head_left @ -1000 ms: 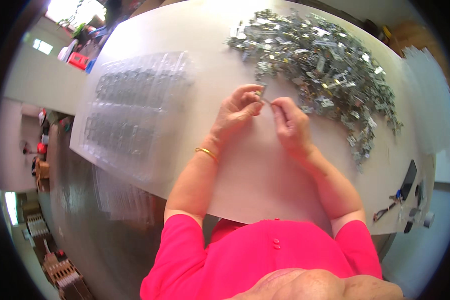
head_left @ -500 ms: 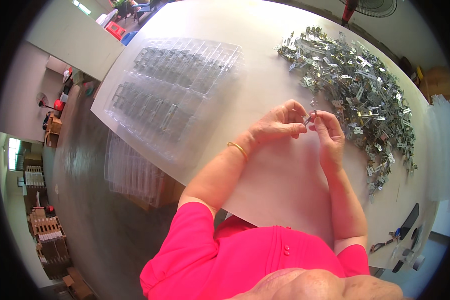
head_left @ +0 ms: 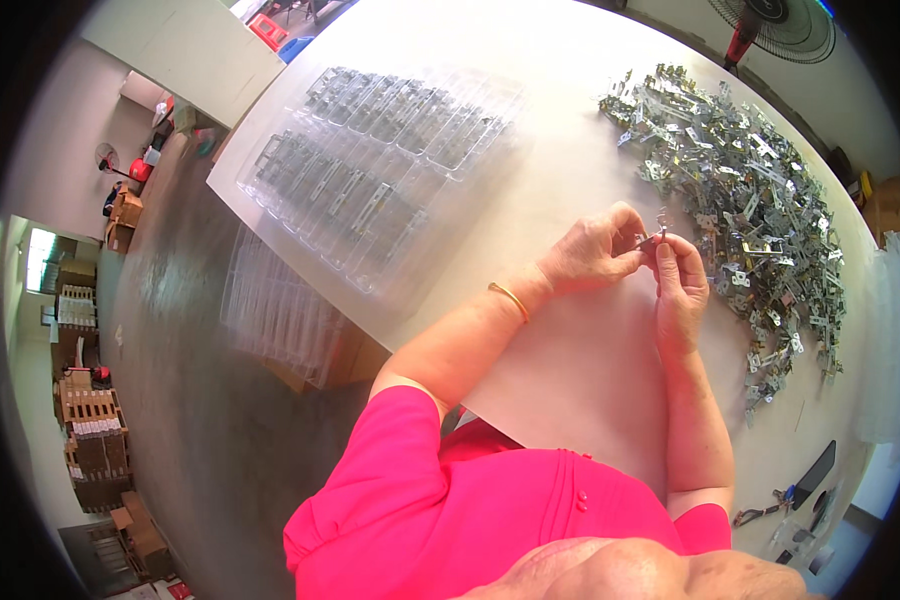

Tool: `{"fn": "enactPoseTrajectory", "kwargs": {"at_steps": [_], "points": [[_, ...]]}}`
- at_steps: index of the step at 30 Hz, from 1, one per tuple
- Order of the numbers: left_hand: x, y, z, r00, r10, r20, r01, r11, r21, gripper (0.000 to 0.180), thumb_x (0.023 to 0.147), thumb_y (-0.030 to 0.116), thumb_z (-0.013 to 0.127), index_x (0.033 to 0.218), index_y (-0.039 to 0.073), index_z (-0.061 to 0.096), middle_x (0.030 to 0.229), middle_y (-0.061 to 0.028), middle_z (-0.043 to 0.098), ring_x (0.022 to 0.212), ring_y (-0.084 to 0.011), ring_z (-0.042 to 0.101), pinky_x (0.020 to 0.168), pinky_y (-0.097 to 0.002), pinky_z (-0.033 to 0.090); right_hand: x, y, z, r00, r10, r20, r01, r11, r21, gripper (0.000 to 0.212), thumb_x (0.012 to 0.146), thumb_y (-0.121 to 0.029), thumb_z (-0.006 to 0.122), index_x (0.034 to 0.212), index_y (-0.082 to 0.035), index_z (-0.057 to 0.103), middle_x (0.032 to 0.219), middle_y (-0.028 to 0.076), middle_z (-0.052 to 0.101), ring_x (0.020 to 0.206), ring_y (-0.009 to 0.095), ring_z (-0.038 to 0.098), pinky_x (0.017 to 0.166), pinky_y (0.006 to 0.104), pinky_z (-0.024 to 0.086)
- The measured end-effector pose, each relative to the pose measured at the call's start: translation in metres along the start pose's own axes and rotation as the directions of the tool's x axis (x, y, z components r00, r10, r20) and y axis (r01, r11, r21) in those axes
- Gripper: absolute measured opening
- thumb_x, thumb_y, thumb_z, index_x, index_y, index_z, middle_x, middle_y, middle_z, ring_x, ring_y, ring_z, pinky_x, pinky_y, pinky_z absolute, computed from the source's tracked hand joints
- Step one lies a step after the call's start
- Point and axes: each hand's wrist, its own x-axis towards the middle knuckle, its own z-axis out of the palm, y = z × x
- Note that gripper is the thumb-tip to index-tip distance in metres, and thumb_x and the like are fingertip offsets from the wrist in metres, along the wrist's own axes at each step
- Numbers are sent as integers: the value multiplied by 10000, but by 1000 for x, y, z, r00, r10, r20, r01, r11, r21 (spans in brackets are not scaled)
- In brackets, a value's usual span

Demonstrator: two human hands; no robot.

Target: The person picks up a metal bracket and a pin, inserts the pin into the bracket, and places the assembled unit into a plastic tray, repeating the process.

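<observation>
Between my two hands is a small metal bracket-like part [head_left: 651,242], over the table just left of a large heap of similar metal parts [head_left: 745,190]. My left hand [head_left: 598,248], with a gold bangle on the wrist, pinches one end of it. The thumb and fingertips of my right hand [head_left: 680,285] close on the other end. Its finer shape is too small to make out. Farther left on the table lie clear plastic trays [head_left: 370,150] whose compartments hold rows of metal parts.
Pliers [head_left: 760,513] and a dark flat object [head_left: 816,474] lie at the table's near right corner. Below the left edge stands a stack of clear trays [head_left: 280,305] by a cardboard box. A fan [head_left: 770,30] is beyond the far right edge. Cartons and pallets line the left side.
The whole view has shifted, so the table and heap appear farther right. Both hands still hold the small metal part; my left hand's fingers are now closed more tightly around it.
</observation>
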Motion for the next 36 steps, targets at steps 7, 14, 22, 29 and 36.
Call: {"fn": "enactPoseTrajectory", "kwargs": {"at_steps": [7,14,22,29,36], "points": [[-1,3,2,970,203,-130,-149,929,338,176,878,54,688,1032,5,620,819,-57,688,751,-78,634,669,-264,530,0,4,-1,999,-42,18,43,998,-37,156,1008,-40,544,1140,-10,621,1096,74,674,1002,151,645,933,320,532],[-1,10,3,950,138,-281,-33,937,348,174,933,102,625,1055,-17,658,790,-98,688,715,-94,619,660,-289,521,2,8,-5,1000,-9,-2,9,997,-77,148,1007,-75,563,1124,-12,628,1067,55,660,961,144,646,885,305,546],[-2,57,-17,837,311,-451,-16,837,547,156,944,111,632,1002,-25,682,781,-91,677,672,-138,603,619,-303,483,2,9,-5,996,83,26,-79,990,-117,116,992,-124,607,1051,-31,645,906,15,649,811,98,627,741,246,527],[-28,106,-98,737,531,-418,116,509,853,192,905,98,683,1067,7,731,822,-79,617,755,-171,589,667,-303,476,0,8,-3,992,105,67,-91,979,-181,97,989,-121,609,1041,-48,647,873,-8,641,765,73,611,693,227,515],[-36,122,-176,747,419,-516,315,460,830,197,835,150,696,950,-2,749,809,-172,696,820,-301,648,766,-390,506,0,11,-4,993,89,71,-75,979,-188,92,987,-119,611,1038,-52,647,867,-13,641,752,68,614,667,230,522]]}}
